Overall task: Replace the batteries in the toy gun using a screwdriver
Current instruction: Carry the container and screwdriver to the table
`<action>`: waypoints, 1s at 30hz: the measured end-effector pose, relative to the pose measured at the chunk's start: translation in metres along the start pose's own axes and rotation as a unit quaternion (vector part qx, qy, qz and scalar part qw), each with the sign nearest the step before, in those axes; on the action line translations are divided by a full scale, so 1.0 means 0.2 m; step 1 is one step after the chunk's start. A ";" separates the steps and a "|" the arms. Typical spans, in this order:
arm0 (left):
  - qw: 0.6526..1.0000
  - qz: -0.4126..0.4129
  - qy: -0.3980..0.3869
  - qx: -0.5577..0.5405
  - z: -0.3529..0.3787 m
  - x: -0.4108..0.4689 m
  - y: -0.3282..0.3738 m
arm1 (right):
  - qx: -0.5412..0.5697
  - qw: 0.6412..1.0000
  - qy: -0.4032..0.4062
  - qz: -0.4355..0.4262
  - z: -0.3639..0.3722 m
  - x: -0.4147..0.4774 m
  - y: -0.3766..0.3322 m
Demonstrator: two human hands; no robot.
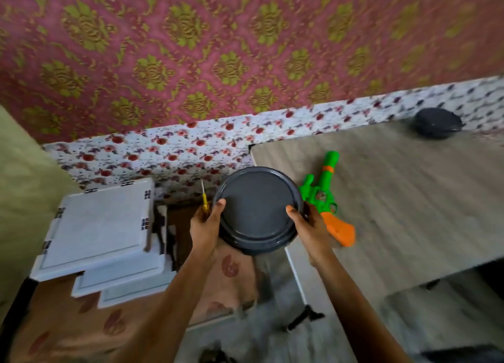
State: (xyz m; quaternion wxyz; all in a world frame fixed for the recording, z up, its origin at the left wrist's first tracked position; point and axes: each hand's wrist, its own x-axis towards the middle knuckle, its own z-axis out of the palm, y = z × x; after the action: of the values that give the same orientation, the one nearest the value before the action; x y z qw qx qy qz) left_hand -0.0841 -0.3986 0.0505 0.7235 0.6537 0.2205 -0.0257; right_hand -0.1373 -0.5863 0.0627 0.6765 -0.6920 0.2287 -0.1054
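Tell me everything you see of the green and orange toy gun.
The green plastic toy gun has an orange grip and an orange band round its barrel. It lies flat on the grey wood-grain table, barrel pointing away from the person, grip nearest. The right hand, gripping a dark round dish, hides part of it.

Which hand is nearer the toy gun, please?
Right. The right hand sits just beside the toy gun; the left hand is across the plate, farther off.
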 end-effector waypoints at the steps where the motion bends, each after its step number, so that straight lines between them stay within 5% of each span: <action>1: 1.000 -0.006 -0.011 0.007 0.06 -0.02 -0.01 | 0.010 1.000 0.009 -0.001 -0.07 0.01 -0.01; 18: 0.992 -0.034 -0.118 0.034 0.97 0.01 -0.04 | 0.007 0.994 0.104 0.037 -0.73 0.48 0.00; 30: 0.997 -0.027 -0.076 0.009 1.56 -0.04 -0.13 | -0.002 0.999 0.029 0.044 -1.22 0.90 -0.01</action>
State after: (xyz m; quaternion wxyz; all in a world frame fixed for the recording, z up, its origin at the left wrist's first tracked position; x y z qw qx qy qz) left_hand -0.0102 -0.7035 0.0436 0.7313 0.6501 0.1821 -0.0971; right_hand -0.0914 -0.8854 0.0510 0.6724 -0.6790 0.2787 -0.0957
